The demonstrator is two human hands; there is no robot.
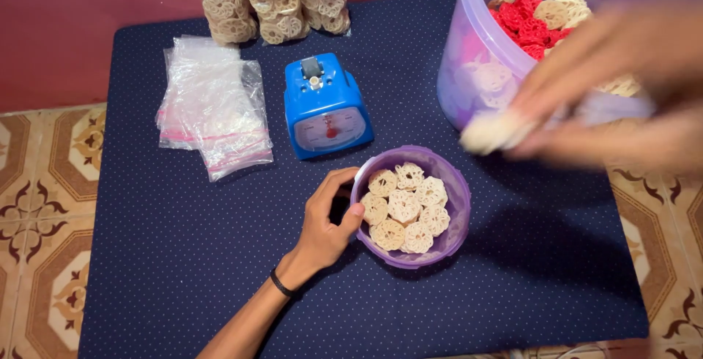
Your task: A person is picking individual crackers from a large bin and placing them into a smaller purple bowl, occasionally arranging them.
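Note:
A small purple bowl sits near the middle of a dark blue dotted mat, filled with several pale flower-shaped crackers. My left hand grips the bowl's left rim, thumb on the edge. Blurred and close to the camera, my right hand pinches a pale cracker above the mat, between the bowl and a large purple tub. The tub holds red and pale crackers.
A blue kitchen scale stands behind the bowl. A stack of clear zip bags lies at the left. Filled bags of crackers lean against the red wall at the back. Patterned floor tiles surround the mat.

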